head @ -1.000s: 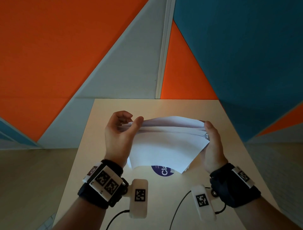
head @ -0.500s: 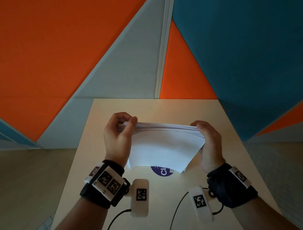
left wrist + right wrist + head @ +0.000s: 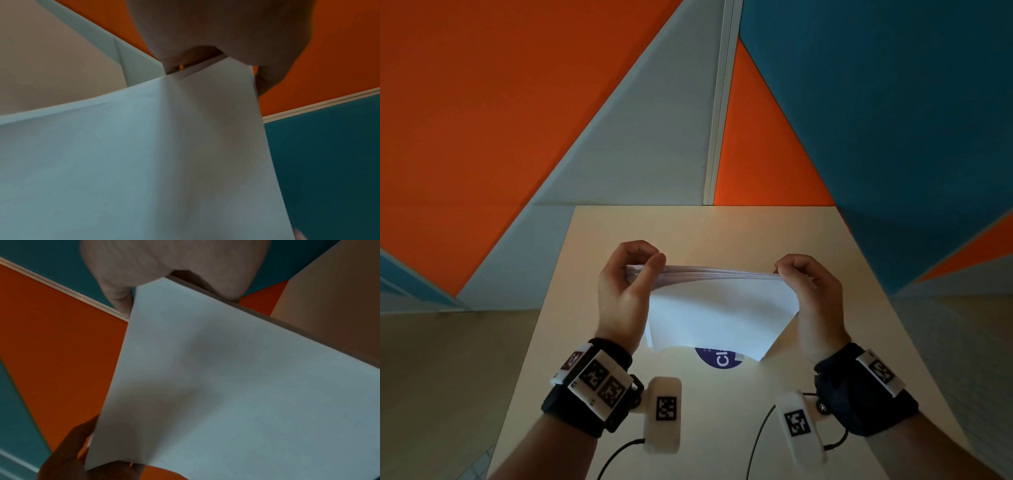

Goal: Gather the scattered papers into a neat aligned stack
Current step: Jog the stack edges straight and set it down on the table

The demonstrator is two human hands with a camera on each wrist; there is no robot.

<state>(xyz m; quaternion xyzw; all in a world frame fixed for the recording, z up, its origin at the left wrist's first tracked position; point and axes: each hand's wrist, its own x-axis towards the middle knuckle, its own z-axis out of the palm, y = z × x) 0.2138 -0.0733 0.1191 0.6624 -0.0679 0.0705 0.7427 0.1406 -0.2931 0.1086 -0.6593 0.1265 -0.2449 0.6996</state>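
Head view: bunch of white paper sheets [image 3: 722, 315] held above the pale beige tabletop [image 3: 722, 233], left hand [image 3: 625, 291] pinching the left end, right hand [image 3: 813, 298] curled on the right end; a round purple sticker [image 3: 717, 359] shows under the near edge. Left wrist view: thumb and fingers [image 3: 267, 81] clamped on the sheets' corner. Right wrist view: fingers [image 3: 121, 296] clamped on the edge, orange and teal wall panels [image 3: 51, 345] behind.

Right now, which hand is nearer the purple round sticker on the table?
Left, marginally, going by the head view alone. The left hand grips the paper stack up-left of the sticker; the right hand grips it farther up-right.
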